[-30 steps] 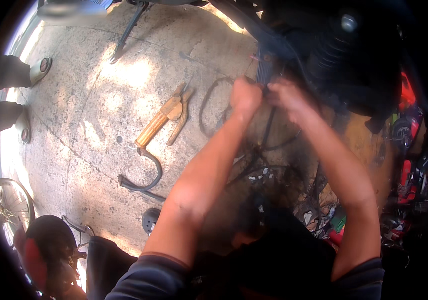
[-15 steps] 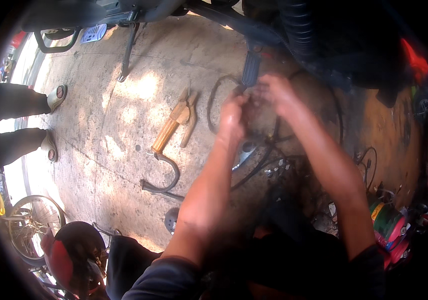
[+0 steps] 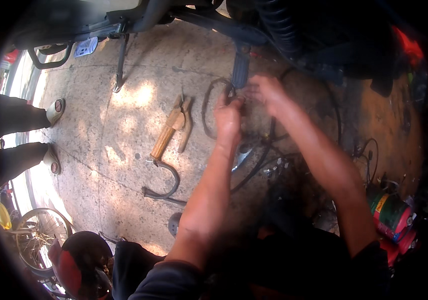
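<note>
My left hand [image 3: 228, 118] is closed just below a dark footrest [image 3: 240, 70] that hangs from a motorcycle, its thumb and fingers pinched together. What it holds, if anything, is too small to make out. Just right of it, my right hand [image 3: 270, 93] has its fingers stretched toward the left one, a little apart and slightly blurred. On the concrete to the left lies a welding electrode holder [image 3: 168, 131] with a worn tan handle and jaws. A thick dark cable [image 3: 175, 177] curves from its end and passes under my left forearm.
The motorcycle's dark underside and kickstand [image 3: 120, 65] fill the far side. More black cable [image 3: 338, 117] loops at right. A person's shoes [image 3: 55, 111] stand at left, above a spoked wheel [image 3: 41, 240]. A green and red cylindrical thing [image 3: 391, 215] sits at lower right.
The view has shifted slightly, so the floor things sit a little differently in it. My hands stay close together below the footrest; the right hand's fingers have drawn slightly apart from the left hand.
</note>
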Motion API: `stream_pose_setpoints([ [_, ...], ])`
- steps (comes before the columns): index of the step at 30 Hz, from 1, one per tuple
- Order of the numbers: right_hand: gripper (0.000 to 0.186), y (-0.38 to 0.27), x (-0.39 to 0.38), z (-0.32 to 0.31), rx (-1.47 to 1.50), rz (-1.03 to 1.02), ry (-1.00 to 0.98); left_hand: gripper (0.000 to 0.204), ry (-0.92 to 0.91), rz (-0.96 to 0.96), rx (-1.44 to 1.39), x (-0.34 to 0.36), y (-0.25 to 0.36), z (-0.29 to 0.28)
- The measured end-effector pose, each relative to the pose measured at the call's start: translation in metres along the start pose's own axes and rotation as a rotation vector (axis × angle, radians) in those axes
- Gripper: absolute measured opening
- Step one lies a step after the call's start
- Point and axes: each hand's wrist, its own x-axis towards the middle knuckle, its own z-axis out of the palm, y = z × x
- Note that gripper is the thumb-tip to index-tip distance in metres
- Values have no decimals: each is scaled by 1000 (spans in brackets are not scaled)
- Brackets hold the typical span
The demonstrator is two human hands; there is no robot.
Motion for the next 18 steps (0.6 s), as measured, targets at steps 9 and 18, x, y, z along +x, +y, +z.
stream_pose_setpoints([
  [9,22,1,-1,0,60,6,-13,45,-102,51,145,9,15,1],
  [18,22,1,1,-2,43,0,-16,49,-34,149,225,9,8,-6],
])
